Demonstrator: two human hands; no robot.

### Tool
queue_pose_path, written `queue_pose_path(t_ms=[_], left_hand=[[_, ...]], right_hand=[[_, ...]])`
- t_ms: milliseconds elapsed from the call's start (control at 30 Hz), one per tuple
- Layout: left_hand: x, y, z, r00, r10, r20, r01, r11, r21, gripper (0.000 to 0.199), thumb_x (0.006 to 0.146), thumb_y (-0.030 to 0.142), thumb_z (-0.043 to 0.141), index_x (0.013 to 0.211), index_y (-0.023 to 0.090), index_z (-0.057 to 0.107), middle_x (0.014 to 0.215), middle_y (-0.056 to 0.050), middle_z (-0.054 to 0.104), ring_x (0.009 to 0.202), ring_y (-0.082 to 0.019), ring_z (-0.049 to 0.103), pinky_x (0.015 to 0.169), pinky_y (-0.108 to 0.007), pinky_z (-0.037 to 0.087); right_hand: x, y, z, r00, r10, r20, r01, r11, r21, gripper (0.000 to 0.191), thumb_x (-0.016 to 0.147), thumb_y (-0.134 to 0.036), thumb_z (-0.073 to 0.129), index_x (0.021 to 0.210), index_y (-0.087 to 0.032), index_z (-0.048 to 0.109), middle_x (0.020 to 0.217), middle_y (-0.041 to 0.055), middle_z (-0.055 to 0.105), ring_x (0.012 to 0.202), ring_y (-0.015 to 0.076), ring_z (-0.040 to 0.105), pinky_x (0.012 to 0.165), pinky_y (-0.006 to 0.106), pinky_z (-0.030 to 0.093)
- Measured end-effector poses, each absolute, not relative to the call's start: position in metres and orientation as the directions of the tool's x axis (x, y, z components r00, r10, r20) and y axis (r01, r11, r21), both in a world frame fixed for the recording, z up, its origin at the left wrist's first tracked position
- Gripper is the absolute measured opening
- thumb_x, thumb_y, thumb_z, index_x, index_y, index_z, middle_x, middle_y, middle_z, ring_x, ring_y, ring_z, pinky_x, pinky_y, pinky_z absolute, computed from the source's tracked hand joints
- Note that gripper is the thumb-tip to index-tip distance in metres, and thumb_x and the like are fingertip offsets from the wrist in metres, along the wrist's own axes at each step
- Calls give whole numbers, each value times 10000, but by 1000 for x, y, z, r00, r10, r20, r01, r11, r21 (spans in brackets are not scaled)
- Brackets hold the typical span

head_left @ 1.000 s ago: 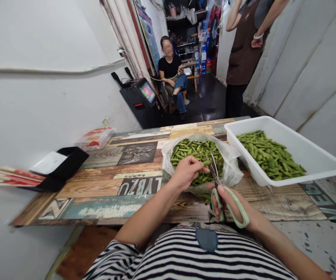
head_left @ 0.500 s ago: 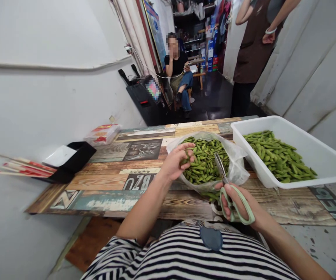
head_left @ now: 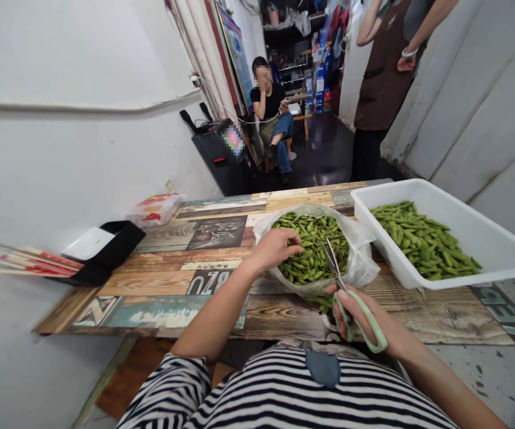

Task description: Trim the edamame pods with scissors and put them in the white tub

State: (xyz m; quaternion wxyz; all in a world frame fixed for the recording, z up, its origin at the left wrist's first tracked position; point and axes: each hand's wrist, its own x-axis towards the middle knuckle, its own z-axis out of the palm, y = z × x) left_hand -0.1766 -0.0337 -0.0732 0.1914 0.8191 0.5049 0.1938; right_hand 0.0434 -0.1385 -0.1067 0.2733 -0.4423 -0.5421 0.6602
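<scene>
Down toward the pods my left hand (head_left: pixel 278 247) has come since half a second ago, when its fingers were raised and spread; it now bends over the nine o'clock rim of the plastic bag (head_left: pixel 363 262), fingers curled, though I cannot tell whether they pinch anything. Heaped in that bag, the green pods (head_left: pixel 311 268) lie at three o'clock from those fingers and at ten from my right hand (head_left: pixel 379 308), which grips the scissors (head_left: pixel 339 281), their blades slightly parted and pointing to eleven over the pods.
</scene>
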Motion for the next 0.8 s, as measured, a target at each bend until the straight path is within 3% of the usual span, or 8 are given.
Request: queue_pose_path(t_ms=[100,300,500,567,667,733,800], left_hand=[[-168,-41,-69,428,884,189,601,-435,671,162,764,313,634,812,180,714,824,-42,694,778,-155,606,749,-254,432],[-151,-63,-68,506,818,273,577,-557,598,141,789,281,605,770,202,720,767,-80,642,753,-183,559,705,-270,394],[-150,-62,-68,448,853,270,525,-495,692,95,742,275,650,736,197,704,792,-72,597,787,-177,524,722,-264,391],[-149,-58,-68,334,907,257,453,-393,800,142,731,316,661,750,177,684,776,-56,580,742,-152,511,658,-242,389],[-147,-56,-68,226,974,10,198,-56,979,263,771,411,599,757,148,599,572,6,492,511,-81,403,474,-190,280],[-144,-57,-68,256,957,-135,44,128,991,296,773,435,588,771,142,548,506,30,465,441,-54,350,428,-169,203],[-141,-60,-69,271,948,-168,-31,183,983,310,745,426,624,794,133,536,511,24,498,438,-45,369,415,-155,182]], right_hand=[[44,-138,-105,-482,830,-282,141,-244,-959,426,855,-597,420,969,-190,476,674,-38,482,542,106,509,517,244,447],[43,-138,-104,-456,842,-287,169,-235,-957,428,844,-607,426,779,-187,475,590,-44,494,458,91,492,444,217,413],[42,-136,-113,-382,847,-368,164,-330,-930,436,796,-627,486,725,-198,457,452,-77,444,319,77,420,307,181,317],[43,-136,-111,-389,852,-351,103,-338,-935,424,803,-620,488,796,-197,477,491,-73,471,350,81,446,341,190,358],[44,-137,-105,-422,846,-325,8,-355,-935,460,824,-630,443,952,-190,478,592,-46,532,444,101,509,445,231,435],[44,-139,-101,-450,833,-321,-12,-366,-931,503,823,-642,432,1006,-176,474,634,-31,545,484,110,526,487,249,450],[43,-140,-99,-465,824,-325,-9,-372,-928,528,817,-651,433,1016,-164,479,627,-31,536,489,113,521,498,254,449]])
